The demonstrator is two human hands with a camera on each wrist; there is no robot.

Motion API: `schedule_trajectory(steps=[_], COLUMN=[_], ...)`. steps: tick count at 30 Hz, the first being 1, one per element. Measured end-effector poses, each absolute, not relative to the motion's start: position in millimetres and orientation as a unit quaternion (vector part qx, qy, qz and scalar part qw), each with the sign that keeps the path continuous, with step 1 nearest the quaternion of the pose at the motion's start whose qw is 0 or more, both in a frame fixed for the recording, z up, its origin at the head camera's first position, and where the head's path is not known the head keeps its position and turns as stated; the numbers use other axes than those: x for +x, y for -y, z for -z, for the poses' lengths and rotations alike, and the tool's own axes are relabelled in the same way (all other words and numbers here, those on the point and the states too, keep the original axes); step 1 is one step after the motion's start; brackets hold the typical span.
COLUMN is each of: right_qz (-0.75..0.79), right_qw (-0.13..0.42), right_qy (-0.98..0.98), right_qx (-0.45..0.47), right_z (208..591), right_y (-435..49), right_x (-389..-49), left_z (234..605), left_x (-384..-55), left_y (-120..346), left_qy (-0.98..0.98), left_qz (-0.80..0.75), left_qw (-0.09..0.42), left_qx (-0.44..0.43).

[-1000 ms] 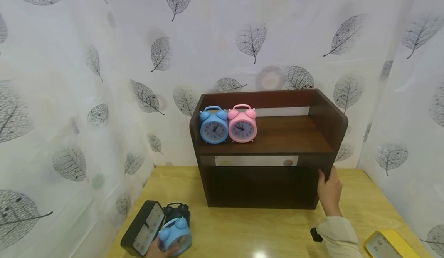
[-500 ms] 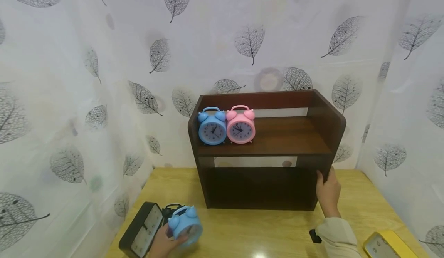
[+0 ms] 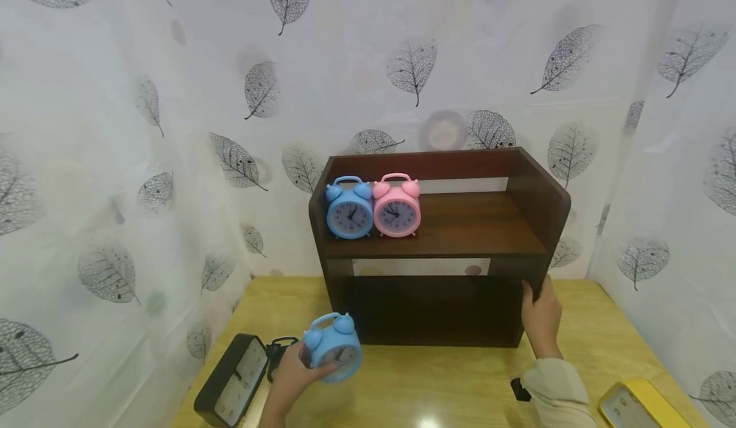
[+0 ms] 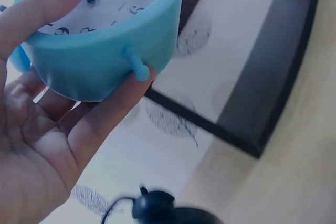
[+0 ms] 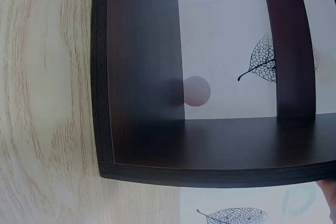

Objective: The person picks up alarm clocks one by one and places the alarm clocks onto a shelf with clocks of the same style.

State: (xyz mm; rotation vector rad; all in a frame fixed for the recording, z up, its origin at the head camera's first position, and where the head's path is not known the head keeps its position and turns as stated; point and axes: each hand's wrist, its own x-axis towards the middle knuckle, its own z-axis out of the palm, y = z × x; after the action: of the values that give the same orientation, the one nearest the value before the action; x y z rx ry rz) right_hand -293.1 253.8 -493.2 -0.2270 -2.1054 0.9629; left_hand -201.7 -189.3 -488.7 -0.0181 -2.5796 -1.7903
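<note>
My left hand point(image 3: 290, 377) holds a light blue twin-bell alarm clock point(image 3: 339, 352) in front of the shelf's lower left corner. In the left wrist view the thumb lies over the clock's face and the fingers point(image 4: 113, 111) support its back and side, near one of its small feet. My right hand point(image 3: 542, 318) grips the right side panel of a dark brown two-tier shelf point(image 3: 477, 223). Only a bit of that hand shows at the right edge of the right wrist view. On the upper tier, a blue alarm clock point(image 3: 349, 217) stands beside a pink one point(image 3: 397, 216).
A black rectangular clock point(image 3: 232, 380) sits on the wooden table point(image 3: 391, 389) at front left, with a black twin-bell clock point(image 3: 277, 354) beside it, partly behind my left hand. At front right lies a yellow clock point(image 3: 644, 404). Leaf-patterned curtains point(image 3: 345, 64) surround the table.
My left hand has carried the light blue alarm clock up and to the right, away from the black clocks, and its face has turned more into view. My right hand keeps its grip on the shelf.
</note>
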Motion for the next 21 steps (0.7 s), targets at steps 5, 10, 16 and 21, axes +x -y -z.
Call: schedule_trajectory(steps=[5, 10, 16, 21], right_qz=[-0.380, -0.377, -0.377, -0.378], right_qw=[0.390, 0.389, 0.389, 0.390], right_qy=[0.833, 0.835, 0.835, 0.834], right_qx=[-0.096, -0.097, -0.094, -0.093], right_z=[493, 492, 491, 491], right_y=[-254, -254, -253, -252], right_x=[-293, -292, -292, -292], left_z=[476, 466, 450, 440], left_x=[-210, -220, -230, -240], left_y=[177, 167, 150, 135], left_qy=[0.807, 0.807, 0.816, 0.813], left_qz=[0.591, 0.589, 0.572, 0.567], left_qw=[0.001, 0.006, 0.024, 0.029], left_qx=[-0.023, -0.042, -0.084, -0.128])
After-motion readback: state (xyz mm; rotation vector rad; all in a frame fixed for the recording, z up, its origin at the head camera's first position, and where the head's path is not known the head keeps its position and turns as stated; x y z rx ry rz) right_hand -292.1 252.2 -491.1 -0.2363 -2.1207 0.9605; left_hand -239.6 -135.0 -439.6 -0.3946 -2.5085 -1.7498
